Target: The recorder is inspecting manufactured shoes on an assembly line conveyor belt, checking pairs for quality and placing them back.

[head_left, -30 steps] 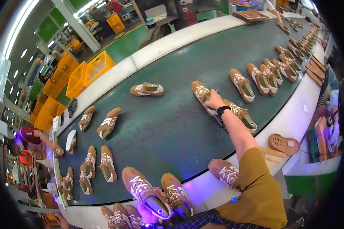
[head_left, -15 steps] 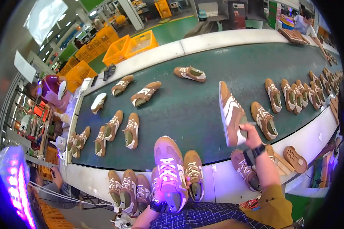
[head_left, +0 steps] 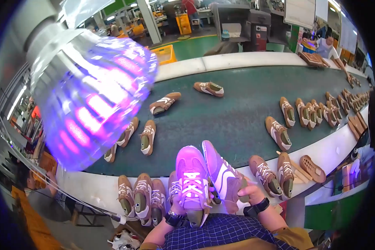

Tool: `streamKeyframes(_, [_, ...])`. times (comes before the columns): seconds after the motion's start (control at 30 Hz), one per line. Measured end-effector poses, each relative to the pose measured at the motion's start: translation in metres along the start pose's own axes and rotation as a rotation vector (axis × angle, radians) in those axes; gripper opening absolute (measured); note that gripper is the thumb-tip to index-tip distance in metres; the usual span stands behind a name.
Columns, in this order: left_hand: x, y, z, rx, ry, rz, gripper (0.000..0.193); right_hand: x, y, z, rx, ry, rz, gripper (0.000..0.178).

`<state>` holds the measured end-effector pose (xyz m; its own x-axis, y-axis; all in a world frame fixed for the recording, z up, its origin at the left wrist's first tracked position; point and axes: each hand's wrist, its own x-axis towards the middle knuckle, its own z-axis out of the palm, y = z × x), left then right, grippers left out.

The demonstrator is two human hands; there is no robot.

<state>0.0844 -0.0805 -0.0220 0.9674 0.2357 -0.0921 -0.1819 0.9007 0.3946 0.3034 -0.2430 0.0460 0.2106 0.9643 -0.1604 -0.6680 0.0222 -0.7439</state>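
Observation:
Side by side in front of me are two brown sneakers with white trim, lit purple. My left hand (head_left: 178, 206) is closed on the left sneaker (head_left: 191, 164), whose laces face up and toe points away. A green insert shows in its heel opening. My right hand (head_left: 251, 193) grips the right sneaker (head_left: 222, 177) near the heel; this one is tilted, with its white side stripe showing. Both toes are close together, and part of the left hand's fingers is hidden behind the shoes.
A large glowing purple lamp (head_left: 96, 96) looms at upper left, covering part of the green conveyor belt (head_left: 221, 116). Several sneakers stand along the white ledge (head_left: 87, 189) and on the belt. A loose brown sole (head_left: 312, 168) lies at right. Another person (head_left: 326, 48) works at the far right.
My right hand has brought its sneaker from over the belt, leftward and nearer, beside the left one. The lamp now fills much more of the upper left as the view shifts.

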Motion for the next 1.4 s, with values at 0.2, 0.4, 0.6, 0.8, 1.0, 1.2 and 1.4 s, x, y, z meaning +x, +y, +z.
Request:
streamKeyframes(0.2, [-0.023,-0.017,-0.021,0.189,0.322,0.188,0.058,-0.008,-0.001,0.02,-0.082,0.014,-0.017,0.081])
streamKeyframes(0.4, [-0.025,-0.022,-0.021,-0.053,0.095,0.241,0.049,-0.009,-0.001,0.027,-0.18,0.022,-0.031,0.078])
streamKeyframes(0.6, [-0.024,-0.024,-0.023,-0.017,0.145,0.209,0.053,-0.01,-0.002,0.031,-0.189,0.07,-0.012,0.078])
streamKeyframes(0.8, [-0.014,-0.023,-0.012,0.016,0.15,0.235,0.059,-0.008,-0.006,0.03,-0.278,0.045,-0.055,0.076])
streamKeyframes(1.0, [0.001,-0.012,0.016,-0.073,-0.024,0.105,0.069,-0.018,0.005,-0.001,-0.283,0.121,-0.051,0.069])
streamKeyframes(1.2, [0.01,-0.01,0.006,0.049,0.005,0.17,0.073,-0.021,0.036,-0.066,-1.032,0.386,-0.27,0.054])
streamKeyframes(1.4, [0.031,-0.019,0.018,0.081,-0.008,0.127,0.082,-0.019,0.019,-0.061,-1.179,0.661,-0.262,0.05])
